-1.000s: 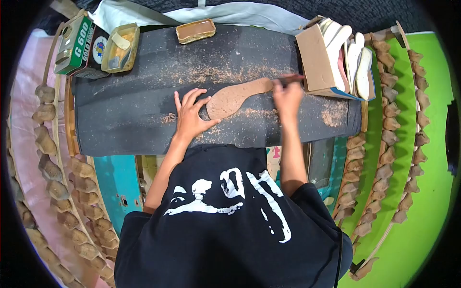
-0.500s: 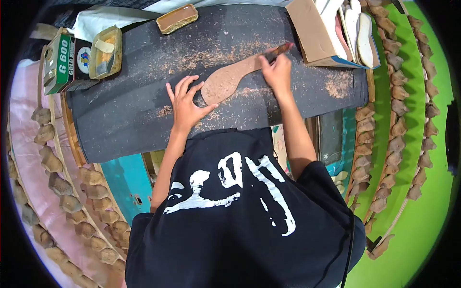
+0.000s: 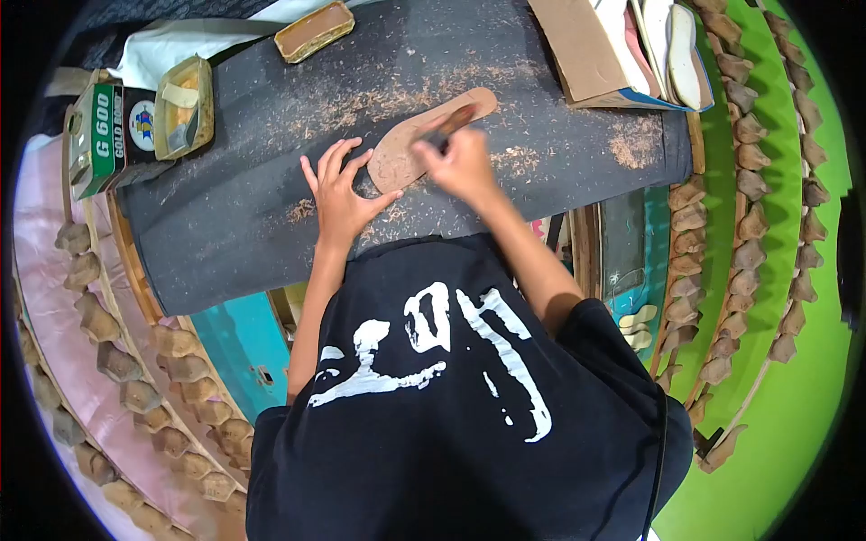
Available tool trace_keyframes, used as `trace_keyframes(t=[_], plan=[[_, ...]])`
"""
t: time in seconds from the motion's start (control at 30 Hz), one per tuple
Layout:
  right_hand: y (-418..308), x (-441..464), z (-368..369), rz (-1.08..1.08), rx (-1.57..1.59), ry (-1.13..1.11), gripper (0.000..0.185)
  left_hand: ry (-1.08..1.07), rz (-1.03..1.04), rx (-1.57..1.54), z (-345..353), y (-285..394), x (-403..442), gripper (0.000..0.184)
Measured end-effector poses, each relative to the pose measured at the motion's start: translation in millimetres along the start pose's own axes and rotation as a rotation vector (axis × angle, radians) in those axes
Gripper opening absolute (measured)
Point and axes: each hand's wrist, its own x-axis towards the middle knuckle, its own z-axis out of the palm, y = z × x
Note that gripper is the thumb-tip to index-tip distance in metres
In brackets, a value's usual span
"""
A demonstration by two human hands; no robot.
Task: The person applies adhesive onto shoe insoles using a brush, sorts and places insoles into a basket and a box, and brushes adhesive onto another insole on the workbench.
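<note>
A brown shoe sole (image 3: 397, 155) lies flat on the dark-covered bench, its wide end to the left and its other end up and right. My left hand (image 3: 341, 191) steadies that wide end, thumb at the lower edge and index finger at the upper edge, other fingers spread on the bench. Over the middle of the sole, my right hand (image 3: 465, 167) is closed around a slim tool (image 3: 458, 118) with a reddish-brown handle. Motion blurs this hand, and the tool's working end cannot be made out. Brown shavings (image 3: 343, 108) are scattered around the sole.
A green G 600 can (image 3: 104, 135) and a tub with a spreader (image 3: 185, 106) stand at left. A shallow yellowish tray (image 3: 314, 32) sits at the back. A cardboard box (image 3: 586, 54) of white soles is at back right. Wooden shoe lasts (image 3: 749, 185) line racks on both sides.
My right hand has moved left and down along the sole with the tool, from the narrow end to the middle. My left hand stays at the wide end. The view has shifted slightly.
</note>
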Motion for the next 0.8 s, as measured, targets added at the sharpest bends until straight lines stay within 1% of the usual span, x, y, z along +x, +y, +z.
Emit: trace_keyframes(t=[0.03,0.07,0.1,0.13,0.17,0.23,0.3,0.33,0.37,0.4,0.43,0.47,0.5,0.53,0.57,0.63,0.7,0.73,0.8], plan=[[14.1,8.0,-18.8,0.077,-0.223,0.018,0.026,-0.002,-0.002,0.003,0.0,-0.1,0.7,0.077],[25.7,22.0,-31.6,0.045,-0.273,0.148,0.037,-0.003,-0.003,0.009,-0.5,-0.9,1.0,0.077],[30.5,33.0,-49.6,0.104,-0.232,0.226,0.032,-0.005,-0.01,0.013,-1.2,-1.1,0.0,0.077],[30.2,41.4,-64.0,0.094,-0.21,0.297,0.028,-0.008,-0.012,0.016,-1.2,-0.5,0.0,0.077],[37.2,48.3,-77.7,0.107,-0.354,0.285,0.027,-0.01,-0.01,0.017,-1.2,0.0,1.0,0.077],[38.6,53.5,-84.3,-0.022,-0.492,0.296,0.024,-0.009,-0.012,0.018,-2.5,0.5,2.1,0.077],[33.2,45.5,-69.6,-0.066,-0.426,0.216,0.025,-0.017,-0.022,0.019,-1.7,0.6,1.7,0.076],[28.2,38.6,-55.7,-0.12,-0.428,0.185,0.024,-0.012,-0.025,0.017,-1.2,0.9,2.4,0.076],[11.9,28.2,-38.9,-0.137,-0.351,0.157,0.023,-0.01,-0.028,0.015,-1.2,1.2,2.9,0.076],[-2.1,18.4,-23.8,-0.281,-0.293,0.117,0.02,-0.011,-0.031,0.014,-1.1,1.4,1.9,0.075],[-10.9,11.1,-10.3,-0.371,-0.268,0.054,0.017,-0.008,-0.032,0.017,-0.5,1.2,-0.6,0.075],[-26.0,3.6,5.4,-0.36,-0.196,0.057,0.014,-0.005,-0.028,0.021,0.0,0.0,-1.6,0.076],[-36.4,-3.9,18.8,-0.218,-0.157,0.003,0.015,-0.005,-0.011,0.024,1.0,-2.3,1.0,0.076],[-39.0,-6.1,34.3,-0.156,-0.046,0.004,0.018,0.0,-0.013,0.039,3.2,-5.0,2.0,0.076],[-37.5,-8.3,33.7,-0.064,0.01,-0.125,0.023,0.001,-0.005,0.048,5.6,-7.0,0.4,0.075],[-39.8,2.6,20.7,-0.027,0.116,-0.163,0.023,-0.01,0.025,0.044,5.5,-5.1,1.8,0.076],[-21.0,19.2,10.2,0.089,0.149,-0.073,0.023,-0.002,0.031,0.038,2.7,-4.0,2.4,0.078],[-5.6,29.6,3.2,0.059,0.124,0.044,0.022,-0.008,0.03,0.051,3.6,-5.7,1.5,0.079],[12.0,55.4,-22.3,0.08,-0.175,0.142,0.023,-0.009,0.029,0.059,4.1,-4.5,0.8,0.08]])
